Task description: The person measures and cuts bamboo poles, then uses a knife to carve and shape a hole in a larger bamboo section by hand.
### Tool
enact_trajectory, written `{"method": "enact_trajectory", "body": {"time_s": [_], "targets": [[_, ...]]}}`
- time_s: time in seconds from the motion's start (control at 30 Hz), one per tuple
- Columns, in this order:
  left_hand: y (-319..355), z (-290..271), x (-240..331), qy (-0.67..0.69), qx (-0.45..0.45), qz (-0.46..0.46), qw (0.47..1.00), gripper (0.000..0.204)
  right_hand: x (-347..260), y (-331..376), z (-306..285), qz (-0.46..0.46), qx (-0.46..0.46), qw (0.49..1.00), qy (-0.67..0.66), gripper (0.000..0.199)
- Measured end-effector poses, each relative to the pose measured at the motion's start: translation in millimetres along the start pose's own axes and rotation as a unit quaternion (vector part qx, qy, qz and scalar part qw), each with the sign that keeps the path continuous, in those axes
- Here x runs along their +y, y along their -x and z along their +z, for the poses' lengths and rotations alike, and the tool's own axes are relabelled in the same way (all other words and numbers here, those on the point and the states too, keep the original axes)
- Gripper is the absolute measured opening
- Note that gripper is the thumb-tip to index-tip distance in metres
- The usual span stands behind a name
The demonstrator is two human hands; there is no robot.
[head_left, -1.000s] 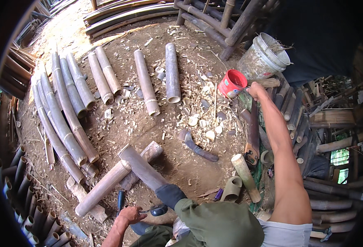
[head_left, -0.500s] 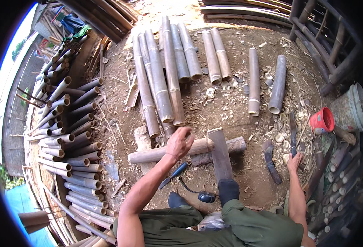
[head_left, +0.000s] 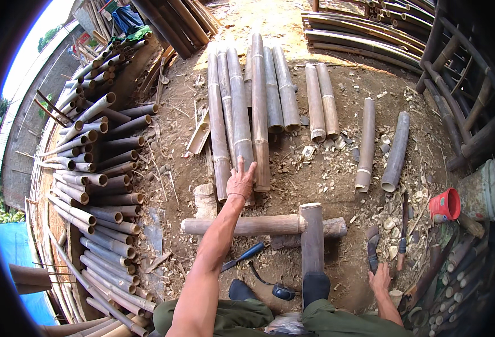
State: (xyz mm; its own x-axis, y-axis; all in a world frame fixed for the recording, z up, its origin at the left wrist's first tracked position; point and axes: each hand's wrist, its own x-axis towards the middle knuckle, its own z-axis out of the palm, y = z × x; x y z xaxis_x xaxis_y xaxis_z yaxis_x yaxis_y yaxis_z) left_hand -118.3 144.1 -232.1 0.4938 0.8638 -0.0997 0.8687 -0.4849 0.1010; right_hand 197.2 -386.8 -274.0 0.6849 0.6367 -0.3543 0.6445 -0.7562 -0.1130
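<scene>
My left hand (head_left: 241,182) reaches forward with fingers spread, over the near ends of several bamboo poles (head_left: 241,129) lying side by side. My right hand (head_left: 380,279) is closed over the lower end of a dark, curved tool (head_left: 372,244) on the ground; the hand hides that end. Beside it lies a machete (head_left: 403,230), with its handle toward me. A bamboo length (head_left: 247,226) lies crosswise before me, and a short, flat-looking bamboo piece (head_left: 312,238) leans at its right end, by my foot. A blue-handled knife (head_left: 247,254) lies near my feet.
Stacked bamboo poles (head_left: 110,219) line the left side, and shorter cut pieces (head_left: 466,275) are piled at right. A red bucket (head_left: 445,205) stands beside a white pail (head_left: 483,191). Separate bamboo lengths (head_left: 365,146) lie ahead at right. A tape measure (head_left: 283,291) rests between my feet.
My left hand has moved forward from above the crosswise bamboo to the poles. My right hand has left the machete and moved to the curved tool. The view has tilted up.
</scene>
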Motion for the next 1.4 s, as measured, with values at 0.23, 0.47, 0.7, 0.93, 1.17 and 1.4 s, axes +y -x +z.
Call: {"method": "enact_trajectory", "body": {"time_s": [0.23, 0.47, 0.7, 0.93, 1.17, 1.4], "targets": [[6, 0, -20, 0.131, 0.035, -0.056, 0.989, 0.064, 25, -5, 25, 0.093, -0.044, 0.986, 0.135, 0.047], [24, 39, -51, 0.484, 0.2, -0.115, 0.844, 0.053, -58, 2, -38, -0.048, 0.025, 0.998, -0.04, 0.043], [28, -30, -12, -0.034, -0.057, -0.089, 0.994, 0.091, -72, 22, -30, -0.104, 0.019, 0.985, -0.138, 0.042], [4, 32, 2, -0.283, 0.086, 0.077, 0.952, 0.068, -101, 46, -24, -0.168, -0.038, 0.972, -0.159, 0.041], [7, -5, 45, -0.03, 0.154, 0.048, 0.986, 0.059, -104, 58, -28, -0.169, -0.103, 0.951, -0.236, 0.043], [114, -101, 150, 0.69, -0.137, 0.048, 0.709, 0.039, -204, -29, -107, -0.121, -0.266, 0.648, -0.703, 0.063]]}}
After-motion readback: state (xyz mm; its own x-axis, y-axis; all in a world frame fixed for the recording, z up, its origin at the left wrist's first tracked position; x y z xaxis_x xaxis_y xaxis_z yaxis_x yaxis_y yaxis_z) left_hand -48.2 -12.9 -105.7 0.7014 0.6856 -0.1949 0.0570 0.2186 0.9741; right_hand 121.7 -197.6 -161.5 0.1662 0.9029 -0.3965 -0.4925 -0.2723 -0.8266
